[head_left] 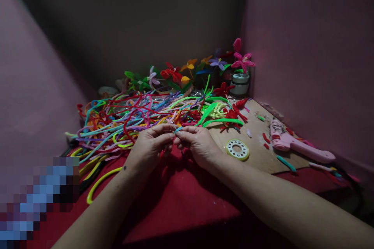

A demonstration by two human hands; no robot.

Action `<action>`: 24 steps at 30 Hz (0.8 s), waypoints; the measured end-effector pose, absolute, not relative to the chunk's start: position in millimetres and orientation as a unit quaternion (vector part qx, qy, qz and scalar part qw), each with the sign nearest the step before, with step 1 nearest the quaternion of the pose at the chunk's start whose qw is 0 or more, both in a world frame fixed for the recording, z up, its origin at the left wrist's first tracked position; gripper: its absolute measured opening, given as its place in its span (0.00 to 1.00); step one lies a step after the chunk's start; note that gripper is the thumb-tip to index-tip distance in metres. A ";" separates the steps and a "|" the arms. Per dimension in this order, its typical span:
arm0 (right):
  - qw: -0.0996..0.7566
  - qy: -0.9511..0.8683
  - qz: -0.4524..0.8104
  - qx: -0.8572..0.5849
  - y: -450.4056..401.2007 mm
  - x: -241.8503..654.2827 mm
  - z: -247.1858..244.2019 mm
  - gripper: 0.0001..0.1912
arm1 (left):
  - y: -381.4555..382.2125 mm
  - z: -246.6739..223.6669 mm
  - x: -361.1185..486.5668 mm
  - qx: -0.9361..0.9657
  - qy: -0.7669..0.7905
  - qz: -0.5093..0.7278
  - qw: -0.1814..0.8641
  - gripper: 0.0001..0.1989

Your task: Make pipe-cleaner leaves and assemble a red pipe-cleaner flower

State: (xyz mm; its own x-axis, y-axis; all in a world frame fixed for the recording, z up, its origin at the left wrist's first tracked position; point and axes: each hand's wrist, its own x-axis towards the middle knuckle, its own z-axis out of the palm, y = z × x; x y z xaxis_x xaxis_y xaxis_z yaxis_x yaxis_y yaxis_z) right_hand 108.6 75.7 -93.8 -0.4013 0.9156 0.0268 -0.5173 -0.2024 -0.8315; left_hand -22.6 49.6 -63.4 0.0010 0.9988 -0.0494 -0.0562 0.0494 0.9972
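Note:
Between the fingertips of both hands is a short light-blue fuzzy piece (178,129). My left hand (153,138) pinches its left end, and my right hand (194,138) pinches it from the right, the fingertips nearly touching. Both hands are above the red tabletop (175,194), in front of a tangled heap of many-coloured pipe cleaners (137,113). Some lower fingers are curled and partly hidden in shadow.
A tan board (257,155) at the right bears a yellow-rimmed tape roll (237,149), a pink hot-glue gun (304,148) and a teal piece (286,163). Fuzzy flowers (172,73) and a pale jar (239,84) stand behind the heap. Walls flank the table.

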 end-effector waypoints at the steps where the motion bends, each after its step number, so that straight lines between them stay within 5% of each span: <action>1: 0.487 -0.405 0.732 -0.249 75.2 108.8 -93.6 0.06 | 49.3 -63.4 -21.9 0.471 0.503 0.504 0.521 0.10; 12: 0.463 -0.393 0.744 -0.277 72.3 109.7 -91.7 0.07 | 45.1 -61.4 -15.2 0.526 0.571 0.489 0.398 0.07; 19: 0.451 -0.348 0.782 -0.252 74.2 108.9 -91.8 0.03 | 44.0 -68.7 -15.8 0.699 0.554 0.446 0.073 0.06; 24: 0.427 -0.278 0.820 -0.260 76.9 110.5 -88.9 0.07 | 43.9 -68.1 -20.9 0.793 0.506 0.338 -0.033 0.09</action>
State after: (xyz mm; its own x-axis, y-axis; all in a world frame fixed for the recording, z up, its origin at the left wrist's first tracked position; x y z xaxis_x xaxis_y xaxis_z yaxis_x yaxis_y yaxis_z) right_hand 110.5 76.9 -88.9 -0.5006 0.8445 -0.1902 -0.5553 -0.4819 -0.6778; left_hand -20.9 43.9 -68.1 0.2592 0.7805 0.5688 0.8248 -0.4853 0.2901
